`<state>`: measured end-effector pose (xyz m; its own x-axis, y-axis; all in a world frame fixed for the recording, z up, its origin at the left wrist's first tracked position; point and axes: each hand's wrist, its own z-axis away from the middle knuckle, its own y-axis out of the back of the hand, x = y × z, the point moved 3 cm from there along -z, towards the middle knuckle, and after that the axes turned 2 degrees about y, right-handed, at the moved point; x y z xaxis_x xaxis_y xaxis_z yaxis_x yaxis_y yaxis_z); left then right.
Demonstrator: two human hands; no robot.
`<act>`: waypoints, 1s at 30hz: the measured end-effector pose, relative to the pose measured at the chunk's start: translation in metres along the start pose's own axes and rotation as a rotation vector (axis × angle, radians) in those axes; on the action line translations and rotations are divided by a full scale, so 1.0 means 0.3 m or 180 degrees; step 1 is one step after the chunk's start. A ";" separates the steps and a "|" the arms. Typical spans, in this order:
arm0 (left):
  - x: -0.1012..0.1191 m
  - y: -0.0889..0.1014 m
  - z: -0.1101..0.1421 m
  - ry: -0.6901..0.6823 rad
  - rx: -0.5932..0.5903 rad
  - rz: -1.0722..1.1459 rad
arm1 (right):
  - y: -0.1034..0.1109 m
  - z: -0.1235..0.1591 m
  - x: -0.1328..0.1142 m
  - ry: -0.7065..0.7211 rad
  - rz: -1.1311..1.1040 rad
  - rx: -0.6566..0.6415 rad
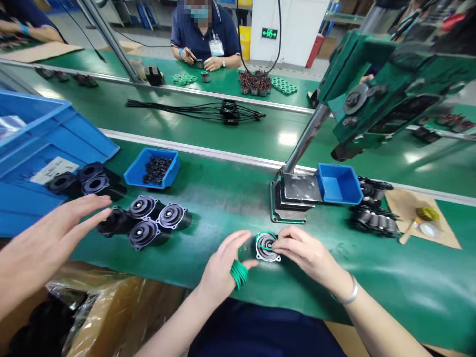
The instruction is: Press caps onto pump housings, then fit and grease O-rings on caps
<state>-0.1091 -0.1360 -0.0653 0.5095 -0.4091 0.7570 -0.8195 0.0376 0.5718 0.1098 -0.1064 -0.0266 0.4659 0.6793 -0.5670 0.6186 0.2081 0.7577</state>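
Note:
A round motor housing (267, 254) with a pale flanged rim stands on the green bench in front of me. My right hand (310, 248) pinches a thin green rubber ring (263, 233), which lies partly over the housing's top. On the other side, my left hand (225, 265) is open, its fingers and thumb spread beside the housing; I cannot tell whether they touch it. A bundle of green rubber rings (240, 274) is looped round the left thumb. Another person's open hand (70, 225) reaches in from the left, near several similar housings (143, 234).
A blue bin of small black parts (165, 171) sits behind the housings, with a large blue crate (48, 129) at left. A green press (386, 94) on a post overhangs the right side; a small blue bin (340, 183) is beside its base. A co-worker (204, 34) sits opposite.

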 end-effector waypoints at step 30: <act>0.043 -0.016 -0.094 -0.0310 -0.0644 0.0089 | -0.034 0.068 0.045 -0.0082 0.0062 -0.0001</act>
<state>-0.0912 -0.1157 -0.0492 0.4516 -0.4910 0.7449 -0.7586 0.2281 0.6103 0.1227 -0.1137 -0.0485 0.4941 0.6649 -0.5602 0.6089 0.1953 0.7688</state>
